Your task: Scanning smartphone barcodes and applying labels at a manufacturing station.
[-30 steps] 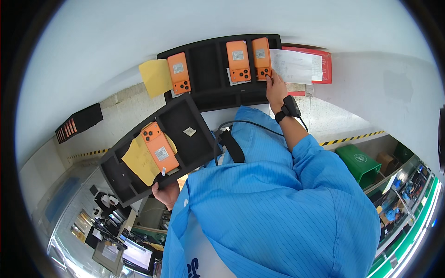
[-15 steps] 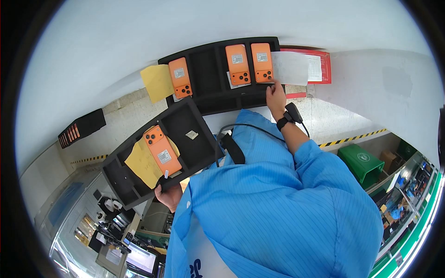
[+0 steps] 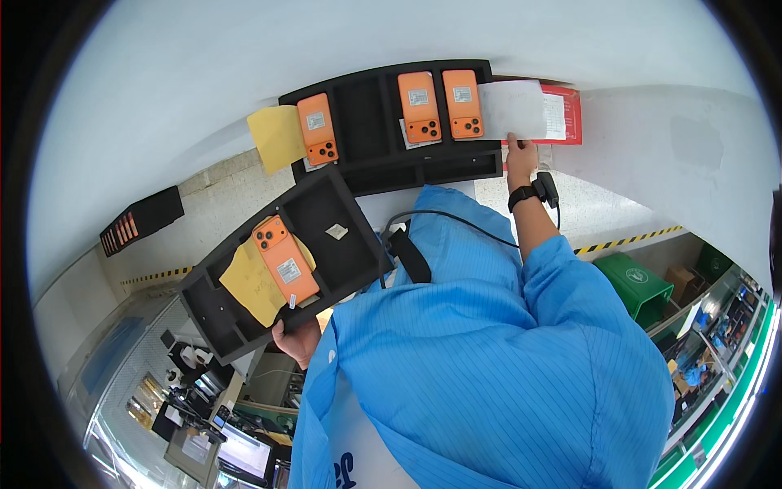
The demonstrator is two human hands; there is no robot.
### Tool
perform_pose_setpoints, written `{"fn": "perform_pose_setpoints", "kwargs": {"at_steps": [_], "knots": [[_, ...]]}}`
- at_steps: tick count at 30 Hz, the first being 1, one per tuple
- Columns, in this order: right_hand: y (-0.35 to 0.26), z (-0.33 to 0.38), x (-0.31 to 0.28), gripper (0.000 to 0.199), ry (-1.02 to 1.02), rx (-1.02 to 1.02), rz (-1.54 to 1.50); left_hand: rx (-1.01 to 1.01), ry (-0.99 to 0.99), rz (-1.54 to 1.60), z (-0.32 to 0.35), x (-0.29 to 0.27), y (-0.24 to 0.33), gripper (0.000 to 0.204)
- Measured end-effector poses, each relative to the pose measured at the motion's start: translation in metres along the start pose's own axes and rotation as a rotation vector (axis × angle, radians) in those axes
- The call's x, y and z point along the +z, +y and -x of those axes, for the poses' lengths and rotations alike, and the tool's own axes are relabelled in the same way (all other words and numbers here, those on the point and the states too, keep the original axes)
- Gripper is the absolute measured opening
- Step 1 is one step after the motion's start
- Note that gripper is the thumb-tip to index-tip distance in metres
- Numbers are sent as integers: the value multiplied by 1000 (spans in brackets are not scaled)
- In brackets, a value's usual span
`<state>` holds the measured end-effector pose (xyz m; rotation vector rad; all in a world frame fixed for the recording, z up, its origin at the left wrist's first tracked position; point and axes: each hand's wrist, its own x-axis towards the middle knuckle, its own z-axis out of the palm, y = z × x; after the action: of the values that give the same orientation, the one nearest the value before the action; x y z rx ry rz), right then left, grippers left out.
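My left hand [image 3: 298, 342] grips the near edge of a black foam tray [image 3: 314, 213], held tilted. In that tray an orange phone [image 3: 287, 265] lies back up on a yellow paper sheet [image 3: 244, 281], and a small pale scrap [image 3: 336, 232] sits in another compartment. My right hand [image 3: 521, 156] pinches the lower edge of a white paper sheet [image 3: 513, 110], whose left side lies by an orange phone [image 3: 463, 99]. That phone, a second orange phone [image 3: 419, 102] and a third orange phone [image 3: 316, 122] rest in a larger black tray [image 3: 358, 118].
Another yellow sheet [image 3: 273, 138] sticks out at the larger tray's left. A red-framed document [image 3: 573, 116] lies behind the white sheet. A dark box [image 3: 142, 218] stands at far left, a green bin [image 3: 635, 285] at right. A cable [image 3: 448, 213] crosses my blue sleeve near the trays.
My right hand has moved right, from the rightmost phone's lower corner to the white sheet's lower edge. My left hand keeps holding its tray.
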<state>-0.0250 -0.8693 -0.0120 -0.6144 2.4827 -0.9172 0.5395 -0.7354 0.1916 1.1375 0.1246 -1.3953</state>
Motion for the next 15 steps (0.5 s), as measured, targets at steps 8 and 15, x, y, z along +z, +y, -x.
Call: {"fn": "perform_pose_setpoints", "kwargs": {"at_steps": [8, 15], "knots": [[-23, -5, -11, 33, 49, -34, 10, 31, -16, -7, 3, -6, -2, 57], [-12, -6, -8, 37, 74, -55, -12, 45, 35, -8, 7, -2, -3, 59]]}}
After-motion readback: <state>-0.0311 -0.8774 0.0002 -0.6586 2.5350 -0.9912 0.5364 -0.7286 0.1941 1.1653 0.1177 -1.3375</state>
